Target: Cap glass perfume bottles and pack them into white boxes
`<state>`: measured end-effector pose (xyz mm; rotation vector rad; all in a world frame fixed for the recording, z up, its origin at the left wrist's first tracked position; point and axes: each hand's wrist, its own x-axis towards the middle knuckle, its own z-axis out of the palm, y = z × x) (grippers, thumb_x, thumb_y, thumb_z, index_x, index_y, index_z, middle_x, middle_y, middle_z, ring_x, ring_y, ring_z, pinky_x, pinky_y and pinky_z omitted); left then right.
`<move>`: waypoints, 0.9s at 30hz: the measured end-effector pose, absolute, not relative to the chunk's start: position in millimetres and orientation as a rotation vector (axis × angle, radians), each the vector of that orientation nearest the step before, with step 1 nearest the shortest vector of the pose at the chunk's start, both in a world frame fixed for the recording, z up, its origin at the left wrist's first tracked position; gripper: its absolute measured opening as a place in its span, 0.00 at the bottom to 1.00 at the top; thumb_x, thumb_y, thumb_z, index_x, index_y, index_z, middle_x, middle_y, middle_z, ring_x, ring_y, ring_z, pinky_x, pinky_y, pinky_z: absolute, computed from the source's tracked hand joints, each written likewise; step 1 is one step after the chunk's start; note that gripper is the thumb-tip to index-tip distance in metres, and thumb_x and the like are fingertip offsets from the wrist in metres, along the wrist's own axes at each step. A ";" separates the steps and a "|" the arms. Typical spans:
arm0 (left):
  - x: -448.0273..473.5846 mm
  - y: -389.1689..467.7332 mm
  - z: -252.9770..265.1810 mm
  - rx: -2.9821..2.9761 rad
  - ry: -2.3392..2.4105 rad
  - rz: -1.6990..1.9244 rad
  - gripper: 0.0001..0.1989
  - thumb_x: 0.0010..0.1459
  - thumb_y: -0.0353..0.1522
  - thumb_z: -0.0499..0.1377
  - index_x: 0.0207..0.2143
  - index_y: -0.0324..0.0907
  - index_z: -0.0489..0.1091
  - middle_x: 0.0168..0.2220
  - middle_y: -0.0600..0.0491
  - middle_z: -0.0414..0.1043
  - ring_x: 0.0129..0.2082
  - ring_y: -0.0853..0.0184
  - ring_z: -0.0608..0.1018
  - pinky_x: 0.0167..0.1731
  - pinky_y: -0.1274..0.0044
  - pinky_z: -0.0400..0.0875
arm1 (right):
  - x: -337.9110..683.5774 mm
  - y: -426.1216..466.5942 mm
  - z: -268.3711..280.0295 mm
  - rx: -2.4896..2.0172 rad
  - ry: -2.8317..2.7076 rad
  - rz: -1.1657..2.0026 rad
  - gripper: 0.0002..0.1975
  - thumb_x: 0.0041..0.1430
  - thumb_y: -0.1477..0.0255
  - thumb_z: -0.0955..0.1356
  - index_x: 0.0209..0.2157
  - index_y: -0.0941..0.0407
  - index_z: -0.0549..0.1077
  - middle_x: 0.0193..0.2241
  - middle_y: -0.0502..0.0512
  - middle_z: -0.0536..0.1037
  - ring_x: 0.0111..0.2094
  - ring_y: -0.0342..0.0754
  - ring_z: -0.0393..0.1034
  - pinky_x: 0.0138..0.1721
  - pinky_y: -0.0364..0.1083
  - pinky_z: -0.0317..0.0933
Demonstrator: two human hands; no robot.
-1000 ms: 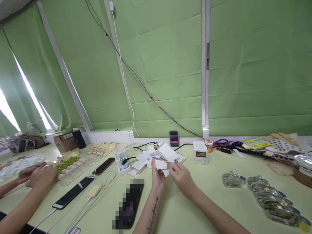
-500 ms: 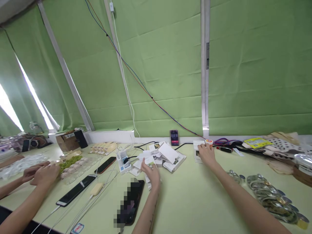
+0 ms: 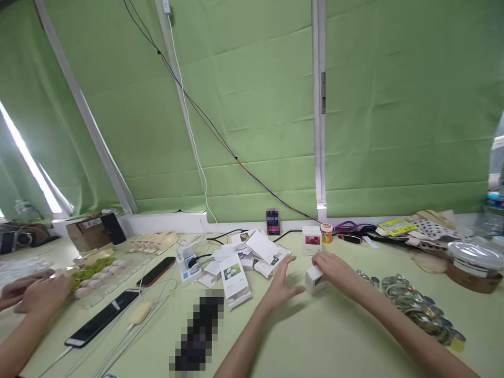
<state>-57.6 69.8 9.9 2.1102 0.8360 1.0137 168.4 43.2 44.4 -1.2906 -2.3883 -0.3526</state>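
My right hand [image 3: 333, 270] grips a small white box [image 3: 314, 279] from its right side, low over the pale green table. My left hand [image 3: 281, 291] is open just left of that box, thumb and fingers apart, not touching it. Behind them stands another white box with a red picture [image 3: 312, 241], beside an orange tub [image 3: 326, 233]. To the left of my hands, a white box with a flower picture [image 3: 235, 279] lies at the front of a heap of white boxes [image 3: 264, 248].
Several glass pieces with round lids [image 3: 413, 304] lie at the right. A lidded plastic container [image 3: 476, 260] is beyond. At the left are phones [image 3: 104, 317], cables, a power strip [image 3: 189, 265], an egg-tray-like pack [image 3: 98, 278] and another person's hands [image 3: 43, 294].
My right hand has come nearer from beside the orange tub and now holds a small white box. My left hand has left the heap and moved right. The view has turned slightly right.
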 end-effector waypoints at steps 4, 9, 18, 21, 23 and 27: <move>-50.8 67.0 22.9 2.073 0.548 0.506 0.50 0.35 0.38 0.73 0.61 0.48 0.55 0.62 0.47 0.56 0.62 0.51 0.58 0.60 0.63 0.51 | 163.0 12.9 50.7 -1.094 -2.449 -0.187 0.17 0.48 0.84 0.68 0.38 0.53 0.66 0.38 0.49 0.71 0.36 0.44 0.67 0.33 0.40 0.61; -46.9 61.3 13.7 1.941 0.537 0.567 0.42 0.33 0.37 0.73 0.53 0.43 0.62 0.49 0.48 0.67 0.50 0.55 0.69 0.49 0.67 0.63 | 162.7 1.7 46.9 -1.055 -2.373 -0.164 0.07 0.57 0.82 0.64 0.31 0.55 0.66 0.35 0.55 0.72 0.36 0.49 0.64 0.35 0.45 0.59; -56.0 46.4 18.3 2.337 0.987 0.844 0.41 0.30 0.37 0.73 0.49 0.45 0.63 0.46 0.48 0.61 0.44 0.56 0.68 0.43 0.69 0.65 | 156.7 -4.7 1.6 -1.072 -2.060 0.307 0.12 0.67 0.72 0.58 0.47 0.52 0.67 0.38 0.55 0.74 0.39 0.49 0.70 0.40 0.47 0.63; -50.6 40.0 22.1 2.480 1.068 0.779 0.42 0.31 0.39 0.72 0.52 0.48 0.63 0.47 0.47 0.61 0.46 0.53 0.67 0.44 0.67 0.65 | 145.8 -4.6 -7.7 -1.166 -2.038 0.323 0.12 0.64 0.74 0.60 0.46 0.52 0.69 0.40 0.56 0.73 0.39 0.50 0.70 0.40 0.48 0.64; -47.5 36.8 22.9 2.562 1.078 0.695 0.44 0.29 0.41 0.73 0.53 0.50 0.63 0.46 0.47 0.62 0.46 0.51 0.67 0.44 0.66 0.63 | 140.4 -3.7 -12.1 -1.224 -2.033 0.351 0.12 0.63 0.76 0.58 0.41 0.53 0.71 0.38 0.55 0.72 0.37 0.49 0.71 0.38 0.46 0.64; -48.9 37.0 23.6 2.658 1.108 0.457 0.47 0.26 0.48 0.72 0.52 0.50 0.64 0.45 0.46 0.64 0.45 0.49 0.68 0.44 0.65 0.62 | 139.8 -1.9 -17.0 -1.256 -2.055 0.401 0.12 0.62 0.78 0.59 0.36 0.53 0.72 0.33 0.52 0.73 0.35 0.47 0.71 0.37 0.43 0.64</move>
